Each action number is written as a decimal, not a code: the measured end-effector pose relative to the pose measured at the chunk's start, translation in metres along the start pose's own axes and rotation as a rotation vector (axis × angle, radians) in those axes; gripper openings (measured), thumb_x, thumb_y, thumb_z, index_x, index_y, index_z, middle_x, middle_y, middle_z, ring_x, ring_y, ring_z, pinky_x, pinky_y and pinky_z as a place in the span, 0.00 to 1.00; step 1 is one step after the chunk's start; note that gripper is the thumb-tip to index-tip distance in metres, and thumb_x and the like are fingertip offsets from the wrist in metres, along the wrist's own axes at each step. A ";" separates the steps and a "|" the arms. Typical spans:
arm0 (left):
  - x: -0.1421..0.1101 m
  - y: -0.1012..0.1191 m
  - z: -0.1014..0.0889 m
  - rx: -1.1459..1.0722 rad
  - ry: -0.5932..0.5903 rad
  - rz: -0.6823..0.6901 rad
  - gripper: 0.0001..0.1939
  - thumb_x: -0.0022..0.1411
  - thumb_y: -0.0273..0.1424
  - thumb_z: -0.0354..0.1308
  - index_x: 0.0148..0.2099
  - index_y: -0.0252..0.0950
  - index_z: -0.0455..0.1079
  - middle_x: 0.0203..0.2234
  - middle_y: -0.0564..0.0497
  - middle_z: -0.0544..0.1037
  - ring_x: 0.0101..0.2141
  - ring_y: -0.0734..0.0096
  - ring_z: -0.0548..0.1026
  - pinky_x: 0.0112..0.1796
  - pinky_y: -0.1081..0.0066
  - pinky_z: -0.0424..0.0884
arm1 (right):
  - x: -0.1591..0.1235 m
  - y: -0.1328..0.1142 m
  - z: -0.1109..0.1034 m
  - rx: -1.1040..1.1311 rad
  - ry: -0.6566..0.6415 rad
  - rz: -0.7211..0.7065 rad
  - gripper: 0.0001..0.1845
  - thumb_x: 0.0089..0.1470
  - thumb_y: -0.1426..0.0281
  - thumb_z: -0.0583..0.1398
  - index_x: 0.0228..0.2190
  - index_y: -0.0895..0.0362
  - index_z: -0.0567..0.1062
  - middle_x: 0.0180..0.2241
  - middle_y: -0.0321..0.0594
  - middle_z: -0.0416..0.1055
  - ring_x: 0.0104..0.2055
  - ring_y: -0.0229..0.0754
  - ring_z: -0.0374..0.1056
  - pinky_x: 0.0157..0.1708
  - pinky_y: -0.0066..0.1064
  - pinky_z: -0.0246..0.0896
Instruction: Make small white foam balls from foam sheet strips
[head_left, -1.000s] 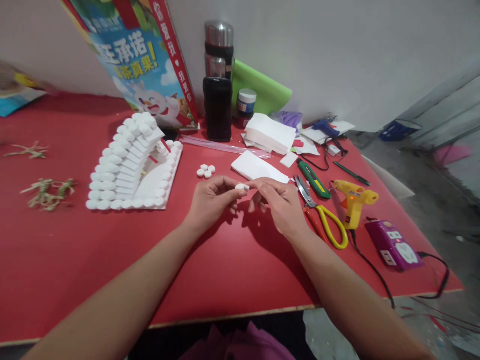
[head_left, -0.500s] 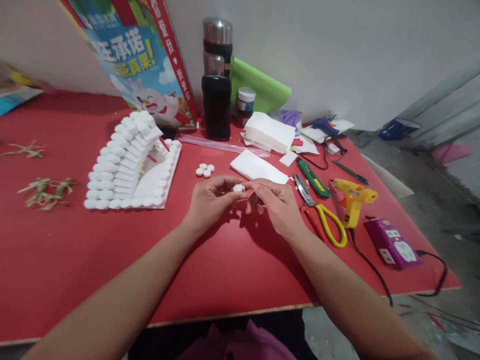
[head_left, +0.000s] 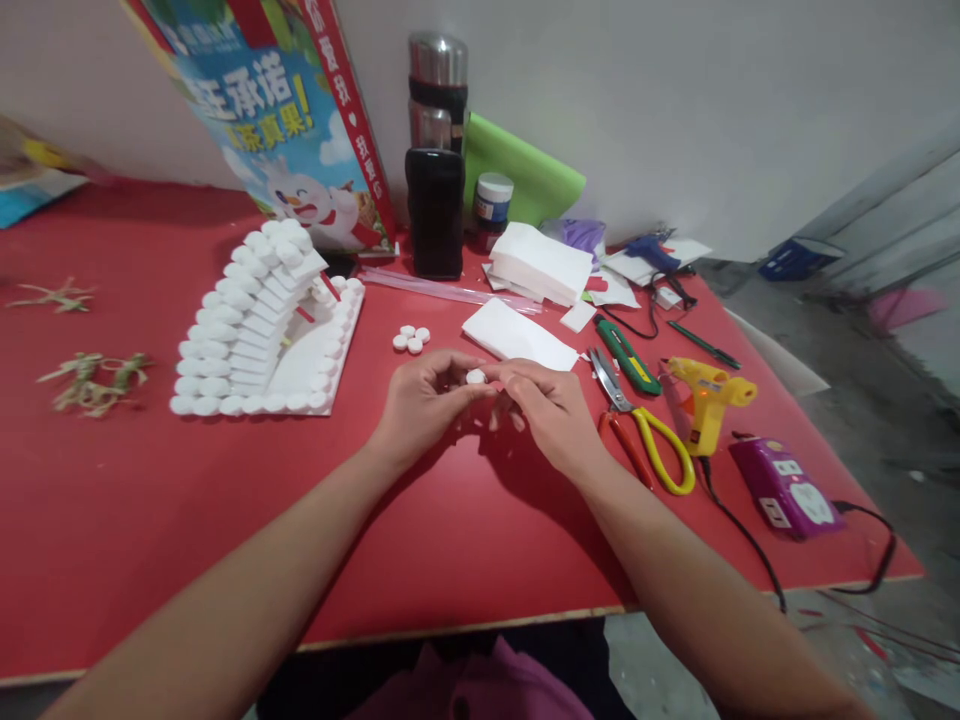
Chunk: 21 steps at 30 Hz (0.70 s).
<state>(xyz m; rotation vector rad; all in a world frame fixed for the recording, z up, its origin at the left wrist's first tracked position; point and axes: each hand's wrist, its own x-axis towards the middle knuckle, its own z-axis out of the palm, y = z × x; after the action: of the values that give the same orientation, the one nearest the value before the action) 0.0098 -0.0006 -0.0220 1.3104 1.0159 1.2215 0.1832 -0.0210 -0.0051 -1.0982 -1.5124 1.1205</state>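
Observation:
My left hand (head_left: 422,402) and my right hand (head_left: 551,410) meet over the middle of the red table (head_left: 150,500). Both pinch one small round white foam piece (head_left: 475,376) between their fingertips. Several more small white foam discs (head_left: 411,339) lie just beyond the hands. A white foam model (head_left: 259,325) built of stacked strips and rounded pieces stands to the left. A flat white foam sheet (head_left: 517,338) lies just behind my right hand.
Right of my hands lie yellow-handled scissors (head_left: 645,435), a green utility knife (head_left: 627,357), a yellow glue gun (head_left: 705,398) and a purple power strip (head_left: 785,488). A black flask (head_left: 435,160), a jar, stacked foam (head_left: 541,264) and a poster stand at the back. Dried plant bits (head_left: 90,382) lie left.
The hands have sunk slightly toward the table and drawn closer together, and the white piece has turned between the fingertips.

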 end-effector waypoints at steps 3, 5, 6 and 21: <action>0.000 0.000 0.000 0.013 0.000 0.003 0.13 0.51 0.33 0.74 0.37 0.33 0.78 0.22 0.55 0.77 0.18 0.75 0.73 0.20 0.74 0.70 | 0.000 0.002 0.000 0.004 -0.006 0.008 0.18 0.65 0.68 0.56 0.36 0.52 0.86 0.26 0.35 0.76 0.24 0.35 0.67 0.27 0.31 0.59; -0.001 -0.001 0.001 0.024 0.006 -0.002 0.14 0.52 0.34 0.74 0.38 0.33 0.77 0.22 0.55 0.77 0.18 0.73 0.73 0.20 0.73 0.70 | 0.000 0.002 0.000 0.016 -0.018 0.020 0.18 0.65 0.68 0.55 0.36 0.52 0.86 0.26 0.35 0.76 0.24 0.34 0.67 0.28 0.31 0.60; -0.001 -0.001 0.001 0.031 0.008 -0.008 0.14 0.53 0.34 0.74 0.39 0.33 0.77 0.21 0.55 0.77 0.18 0.72 0.73 0.20 0.72 0.70 | 0.000 0.002 0.001 0.027 -0.022 0.033 0.18 0.65 0.68 0.55 0.37 0.53 0.86 0.26 0.35 0.76 0.24 0.34 0.67 0.28 0.31 0.61; 0.001 -0.011 -0.006 0.278 0.061 0.246 0.10 0.59 0.34 0.71 0.43 0.35 0.83 0.22 0.55 0.77 0.23 0.75 0.72 0.28 0.74 0.69 | 0.003 0.007 0.007 0.061 0.017 0.164 0.15 0.61 0.64 0.59 0.38 0.54 0.85 0.35 0.40 0.80 0.30 0.40 0.72 0.29 0.33 0.65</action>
<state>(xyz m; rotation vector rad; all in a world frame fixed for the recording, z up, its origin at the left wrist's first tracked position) 0.0050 0.0022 -0.0331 1.6625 1.1224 1.3444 0.1763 -0.0178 -0.0123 -1.2035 -1.3861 1.2574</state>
